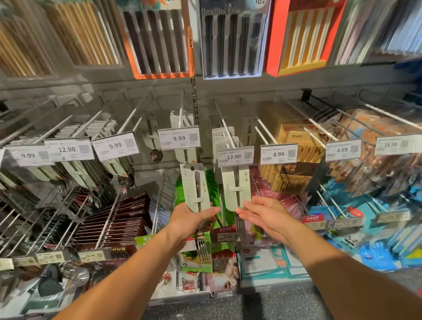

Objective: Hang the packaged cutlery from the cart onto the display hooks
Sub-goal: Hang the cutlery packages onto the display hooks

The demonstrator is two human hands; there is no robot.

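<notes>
Two bare forearms come up from the bottom edge; no sleeves showing anywhere along them, no cuffs; the left hand (189,220) carries no glove, no ring that can be made out, no watch or band at the wrist; the right hand (263,216) is just as plain, bare fingers, bare wrist; both arms are slim and smooth; their upper ends are cut off by the frame.

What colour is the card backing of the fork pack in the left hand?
Pale grey-green fork pack, head view.
</notes>
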